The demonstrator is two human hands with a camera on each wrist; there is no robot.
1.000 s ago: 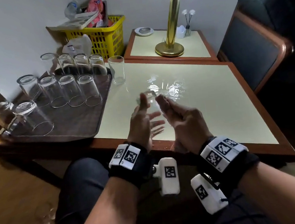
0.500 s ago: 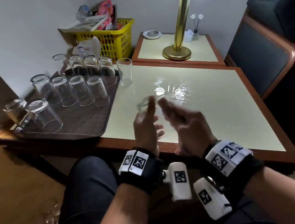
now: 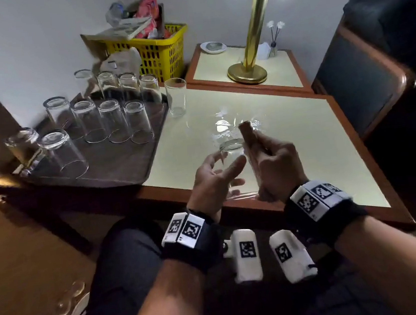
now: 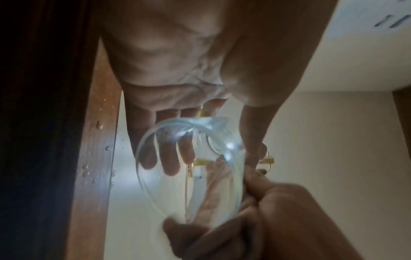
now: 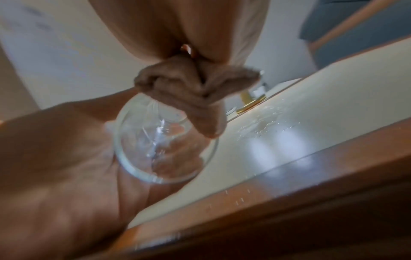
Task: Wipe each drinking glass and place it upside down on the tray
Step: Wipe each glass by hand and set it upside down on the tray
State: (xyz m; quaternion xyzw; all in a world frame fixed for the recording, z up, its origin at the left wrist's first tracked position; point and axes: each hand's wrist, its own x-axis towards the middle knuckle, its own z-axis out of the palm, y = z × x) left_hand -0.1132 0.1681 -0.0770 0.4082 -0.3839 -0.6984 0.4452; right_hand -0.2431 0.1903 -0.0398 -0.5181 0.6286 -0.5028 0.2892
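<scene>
My left hand point(image 3: 226, 174) holds a clear drinking glass point(image 3: 232, 149) over the table's front edge, thumb on one side and fingers on the other point(image 4: 169, 158). The glass point(image 5: 164, 146) is tilted with its base away from me. My right hand point(image 3: 273, 165) grips a folded brown cloth point(image 3: 247, 136) and presses it against the side of the glass near the base point(image 5: 195, 91). The dark tray point(image 3: 103, 167) at the left carries several glasses point(image 3: 114, 121) standing upside down. One upright glass point(image 3: 176, 97) stands on the table beside the tray.
Water drops point(image 3: 224, 125) lie on the cream table top point(image 3: 305, 150) beyond my hands. A brass lamp point(image 3: 247, 72) stands on a side table behind, a yellow basket point(image 3: 160, 53) at the back and an armchair point(image 3: 364, 72) to the right.
Both hands stayed together at the table's front edge. The glass has turned in my left hand, and the brown cloth now sticks up beside its base.
</scene>
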